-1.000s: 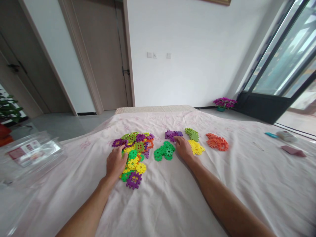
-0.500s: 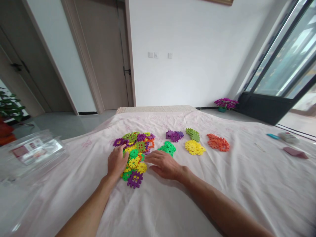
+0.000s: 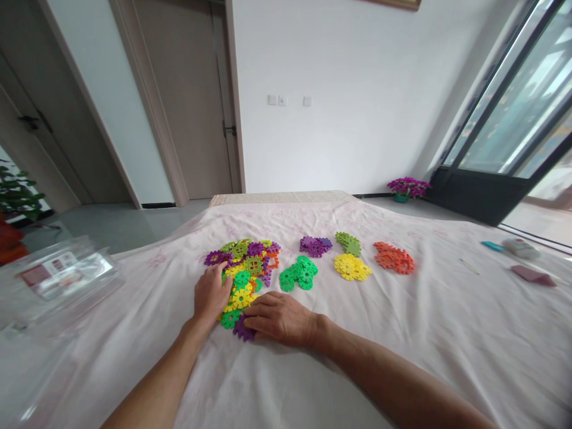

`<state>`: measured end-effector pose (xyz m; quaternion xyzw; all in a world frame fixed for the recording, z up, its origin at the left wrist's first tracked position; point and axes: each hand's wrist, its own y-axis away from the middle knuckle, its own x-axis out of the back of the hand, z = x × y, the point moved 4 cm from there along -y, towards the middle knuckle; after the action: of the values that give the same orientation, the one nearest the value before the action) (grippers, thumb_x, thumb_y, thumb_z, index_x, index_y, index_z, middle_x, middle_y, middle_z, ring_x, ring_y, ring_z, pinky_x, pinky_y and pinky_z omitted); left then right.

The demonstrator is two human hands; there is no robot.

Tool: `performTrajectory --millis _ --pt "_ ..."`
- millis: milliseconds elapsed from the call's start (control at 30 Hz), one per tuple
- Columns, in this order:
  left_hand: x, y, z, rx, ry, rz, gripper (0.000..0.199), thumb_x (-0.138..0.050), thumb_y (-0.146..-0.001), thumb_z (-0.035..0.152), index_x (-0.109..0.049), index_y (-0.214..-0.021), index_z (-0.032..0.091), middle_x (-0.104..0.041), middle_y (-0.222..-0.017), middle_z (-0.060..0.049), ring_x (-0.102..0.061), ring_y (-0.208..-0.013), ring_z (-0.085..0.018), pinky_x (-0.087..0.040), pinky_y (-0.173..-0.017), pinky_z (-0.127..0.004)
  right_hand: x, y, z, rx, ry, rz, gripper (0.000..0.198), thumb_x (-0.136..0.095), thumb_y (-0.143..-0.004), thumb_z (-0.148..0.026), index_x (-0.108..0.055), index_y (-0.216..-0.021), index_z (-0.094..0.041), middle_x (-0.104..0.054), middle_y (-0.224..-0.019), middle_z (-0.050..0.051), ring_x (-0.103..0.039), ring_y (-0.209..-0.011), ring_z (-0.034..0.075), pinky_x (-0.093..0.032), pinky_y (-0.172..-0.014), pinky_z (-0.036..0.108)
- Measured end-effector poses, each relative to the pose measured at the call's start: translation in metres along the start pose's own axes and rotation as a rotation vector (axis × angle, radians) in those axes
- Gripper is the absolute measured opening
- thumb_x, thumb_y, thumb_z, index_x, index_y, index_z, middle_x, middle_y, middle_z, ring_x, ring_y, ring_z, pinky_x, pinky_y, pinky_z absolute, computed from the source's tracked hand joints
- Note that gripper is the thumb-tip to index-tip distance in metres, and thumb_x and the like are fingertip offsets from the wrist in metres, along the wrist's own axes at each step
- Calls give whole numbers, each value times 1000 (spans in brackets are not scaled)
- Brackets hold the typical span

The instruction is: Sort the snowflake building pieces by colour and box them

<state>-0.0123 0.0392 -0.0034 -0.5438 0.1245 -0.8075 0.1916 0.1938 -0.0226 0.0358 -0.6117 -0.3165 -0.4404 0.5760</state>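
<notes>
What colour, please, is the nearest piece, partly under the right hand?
The piece is purple; see the head view.

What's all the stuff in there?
Mixed pile: one, multicoloured, left of middle
Notched piece: one, purple, mixed pile's near end
Other piles: five; green, purple, lime, yellow, orange; mixed pile's right
Cloth: one, pale pink, beneath piles
Packaging: count unclear, clear, left
Small things: four; blue, whitish, pink, pale; cloth's right
Doors: two, brown, back left
Wall plates: three, white, back wall
Frame: one, gold, top edge
Flowers: one pot, magenta, back right
Leafy plant: one, green, left edge
Unclear thing: one, reddish, below plant
Glass panels: count unclear, dark-framed, right
Left hand: one, at mixed pile
Right hand: one, at notched piece
</notes>
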Motion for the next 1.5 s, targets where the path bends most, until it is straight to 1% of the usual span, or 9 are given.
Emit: performTrajectory --millis 133,267,500,633,800,1100,1267,1400,1500 --pt "1 0 1 6 4 -12 45 -42 -92 30 -55 -133 15 -61 -133 -13 -55 -125 -26 -41 -108 -40 2 2 0 -57 -21 67 25 -44 -103 -28 -63 -116 -20 -73 -108 7 -64 -104 17 -49 -90 31" --pt "1 0 1 15 2 -12 45 -42 -92 30 -55 -133 16 -61 -133 -13 -55 -125 -25 -42 -107 -39 15 9 17 -269 -84 207 25 -43 -102 -30 -65 -113 -21 -72 -103 8 -64 -95 17 -49 -84 30" --pt "2 1 1 22 10 -22 44 -43 -93 31 -53 -133 18 -60 -134 -12 -55 -124 -25 -41 -108 -40 38 67 106 -824 -57 602 28 -47 -99 -33 -71 -98 -21 -67 -91 8 -63 -86 20 -50 -81 32" --pt "2 0 2 19 11 -23 45 -43 -92 30 -54 -133 15 -60 -133 -14 -55 -125 -27 -41 -108 -41 38 109 148 -1039 2 644 27 -51 -92 -32 -73 -96 -17 -69 -90 9 -64 -86 22 -50 -81 34" --pt "1 0 2 14 8 -22 46 -42 -93 31 -54 -134 15 -60 -133 -14 -55 -123 -27 -42 -107 -42 30 136 169 -1220 -52 612 30 -51 -88 -32 -74 -99 -17 -72 -86 6 -66 -79 21 -52 -74 32" --pt "3 0 3 15 6 -19 46 -43 -92 30 -54 -134 15 -60 -133 -14 -56 -124 -27 -42 -107 -41 6 146 184 -1365 -364 695 42 -54 -82 -25 -65 -120 -13 -73 -84 6 -69 -67 18 -54 -65 29" --pt "2 0 2 2 -4 -6 45 -44 -92 29 -55 -133 14 -61 -132 -14 -56 -123 -27 -43 -106 -41 13 146 181 -1354 -206 722 32 -56 -78 -22 -66 -108 -16 -72 -90 5 -67 -72 17 -53 -67 28" --pt "0 0 1 -8 1 11 45 -44 -92 30 -56 -132 15 -62 -131 -14 -57 -122 -27 -44 -105 -42 20 137 173 -1276 -41 537 20 -54 -80 -20 -70 -92 -20 -73 -89 4 -67 -82 19 -51 -78 30" --pt "-1 0 -1 -6 4 14 45 -44 -92 30 -55 -132 15 -62 -130 -13 -57 -122 -27 -43 -106 -41 19 126 164 -1176 -24 362 24 -52 -87 -24 -73 -98 -24 -75 -97 2 -67 -90 19 -48 -84 30"
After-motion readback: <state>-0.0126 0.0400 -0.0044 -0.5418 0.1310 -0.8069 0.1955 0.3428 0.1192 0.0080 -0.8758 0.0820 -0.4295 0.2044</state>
